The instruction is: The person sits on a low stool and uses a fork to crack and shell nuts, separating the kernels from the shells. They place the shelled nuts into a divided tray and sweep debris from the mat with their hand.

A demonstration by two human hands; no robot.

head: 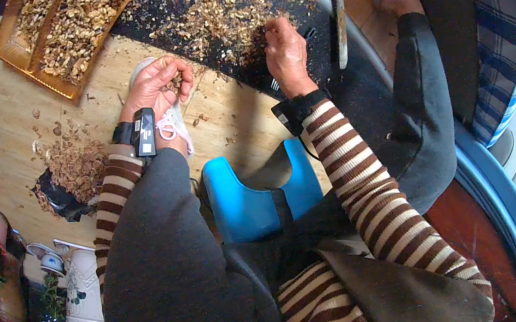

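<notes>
My left hand [158, 83], palm up with curled fingers, holds some brown walnut pieces [176, 81] above a white shoe [179, 128]. Over the black mat [225, 56], my right hand [287, 53] is at the edge of a heap of broken walnut shells and bits [232, 4]. Its fingers bend down into the heap, so their tips are hidden. Metal fork tines [274, 85] show beside that wrist; whether the hand grips the fork cannot be made out. A golden divided tray [67, 93] at the upper left carries many walnut kernels [75, 33].
A hammer [340, 17] lies to the right, across a curved metal tube [360, 36]. Left, shell scraps [76, 163] surround a black piece [59, 194] on the floor. A blue plastic seat [245, 209] is between my legs. White pot [81, 298] and plants stand lower left.
</notes>
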